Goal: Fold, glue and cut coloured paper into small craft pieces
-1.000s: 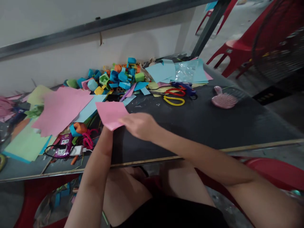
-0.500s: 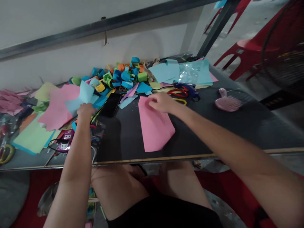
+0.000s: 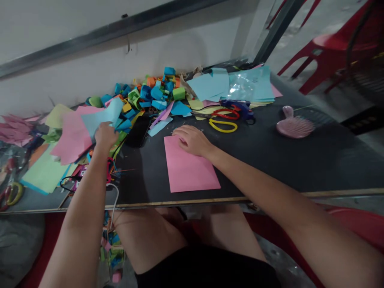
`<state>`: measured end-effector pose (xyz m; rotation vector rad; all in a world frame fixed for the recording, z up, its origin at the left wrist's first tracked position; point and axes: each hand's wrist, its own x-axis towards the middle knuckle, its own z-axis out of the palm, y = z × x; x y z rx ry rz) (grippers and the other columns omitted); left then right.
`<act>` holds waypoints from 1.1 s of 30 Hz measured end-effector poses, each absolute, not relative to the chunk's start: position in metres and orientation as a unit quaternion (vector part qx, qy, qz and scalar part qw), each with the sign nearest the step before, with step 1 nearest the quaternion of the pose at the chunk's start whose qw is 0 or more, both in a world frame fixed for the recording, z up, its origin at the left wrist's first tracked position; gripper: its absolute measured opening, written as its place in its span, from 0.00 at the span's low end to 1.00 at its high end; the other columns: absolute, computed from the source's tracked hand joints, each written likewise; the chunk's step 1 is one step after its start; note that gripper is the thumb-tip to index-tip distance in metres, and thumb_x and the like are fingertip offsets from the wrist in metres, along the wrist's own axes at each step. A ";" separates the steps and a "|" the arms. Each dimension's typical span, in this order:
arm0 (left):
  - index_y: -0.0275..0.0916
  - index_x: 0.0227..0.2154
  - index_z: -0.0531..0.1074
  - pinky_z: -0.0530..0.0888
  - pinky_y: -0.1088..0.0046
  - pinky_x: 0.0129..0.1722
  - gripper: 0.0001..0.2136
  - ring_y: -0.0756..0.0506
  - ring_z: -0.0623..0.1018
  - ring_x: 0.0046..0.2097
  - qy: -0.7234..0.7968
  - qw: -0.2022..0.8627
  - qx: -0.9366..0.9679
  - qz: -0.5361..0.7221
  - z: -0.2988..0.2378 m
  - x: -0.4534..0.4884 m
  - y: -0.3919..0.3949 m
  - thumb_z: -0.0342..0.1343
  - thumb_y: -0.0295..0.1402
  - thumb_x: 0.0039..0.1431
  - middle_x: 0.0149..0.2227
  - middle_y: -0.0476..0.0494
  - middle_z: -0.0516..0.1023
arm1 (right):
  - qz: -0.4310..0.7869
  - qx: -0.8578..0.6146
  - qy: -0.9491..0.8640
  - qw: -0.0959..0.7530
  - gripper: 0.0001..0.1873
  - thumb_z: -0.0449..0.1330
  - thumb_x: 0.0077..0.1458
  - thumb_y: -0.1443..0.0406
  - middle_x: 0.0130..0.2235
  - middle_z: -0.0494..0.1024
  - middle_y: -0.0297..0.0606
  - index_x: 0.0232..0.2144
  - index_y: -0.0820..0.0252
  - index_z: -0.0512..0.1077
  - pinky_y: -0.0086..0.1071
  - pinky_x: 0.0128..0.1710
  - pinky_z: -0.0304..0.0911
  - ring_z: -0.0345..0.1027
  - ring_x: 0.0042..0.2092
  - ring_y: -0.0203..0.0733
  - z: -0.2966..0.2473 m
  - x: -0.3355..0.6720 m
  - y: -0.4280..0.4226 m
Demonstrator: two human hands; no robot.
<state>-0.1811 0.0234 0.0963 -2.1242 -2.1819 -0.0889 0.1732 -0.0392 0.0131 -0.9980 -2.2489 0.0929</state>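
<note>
A pink paper sheet (image 3: pixel 193 174) lies flat on the dark table near the front edge. My right hand (image 3: pixel 192 140) rests over its top edge; the fingers reach past the paper onto the table and the thumb lies apart on the sheet. To the left, my left hand (image 3: pixel 105 136) has its fingers closed at the lower edge of a light blue paper sheet (image 3: pixel 103 115), whose upper part bends upward. Under that blue sheet spread larger pink papers (image 3: pixel 73 134). A black phone (image 3: pixel 138 132) sits between my hands.
Behind lies a heap of folded colored paper pieces (image 3: pixel 156 94). Scissors with yellow handles (image 3: pixel 223 126) and red handles (image 3: pixel 226 114) lie near blue sheets (image 3: pixel 210 86). A pink hairbrush (image 3: pixel 295 128) is on the right, green paper (image 3: pixel 45 170) on the left.
The pink sheet has gone from partly lifted and bent to flat on the table, shifting slightly left with my right hand, whose pinch has loosened. My left hand stays at the blue paper.
</note>
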 end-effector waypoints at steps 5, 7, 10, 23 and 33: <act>0.31 0.45 0.72 0.75 0.53 0.52 0.13 0.39 0.77 0.47 -0.692 -0.239 -0.569 -0.374 0.124 -0.160 0.019 0.56 0.30 0.58 0.43 0.39 0.80 | 0.041 -0.374 -0.859 0.346 0.17 0.52 0.57 0.72 0.49 0.79 0.46 0.46 0.62 0.75 0.44 0.55 0.65 0.70 0.52 0.49 0.011 0.173 -0.037; 0.33 0.47 0.70 0.78 0.58 0.47 0.12 0.45 0.79 0.40 -0.630 -0.331 -0.567 -0.415 0.127 -0.149 0.015 0.54 0.30 0.63 0.41 0.42 0.80 | 0.047 -0.372 -0.859 0.350 0.17 0.52 0.56 0.72 0.48 0.79 0.47 0.45 0.63 0.75 0.44 0.55 0.65 0.70 0.51 0.49 0.010 0.173 -0.037; 0.33 0.43 0.72 0.80 0.62 0.45 0.07 0.49 0.79 0.36 -0.562 -0.425 -0.554 -0.444 0.124 -0.138 0.012 0.54 0.30 0.66 0.36 0.44 0.81 | 0.048 -0.374 -0.857 0.351 0.16 0.52 0.56 0.72 0.47 0.80 0.46 0.44 0.64 0.76 0.43 0.54 0.66 0.70 0.50 0.49 0.010 0.173 -0.036; 0.38 0.33 0.73 0.79 0.65 0.41 0.19 0.43 0.81 0.39 -0.448 -0.537 -0.510 -0.502 0.069 -0.017 -0.019 0.62 0.51 0.54 0.31 0.44 0.79 | 0.290 -0.375 -0.694 0.542 0.16 0.57 0.61 0.52 0.38 0.81 0.40 0.38 0.58 0.76 0.36 0.40 0.68 0.74 0.39 0.43 0.021 0.174 -0.049; 0.39 0.31 0.68 0.69 0.73 0.37 0.13 0.49 0.72 0.34 -0.517 -0.257 -0.604 -0.550 0.046 0.021 -0.041 0.60 0.44 0.58 0.32 0.48 0.71 | 0.419 -0.452 -0.471 0.631 0.21 0.63 0.47 0.46 0.30 0.75 0.36 0.31 0.56 0.70 0.37 0.35 0.70 0.71 0.33 0.41 0.000 0.173 -0.026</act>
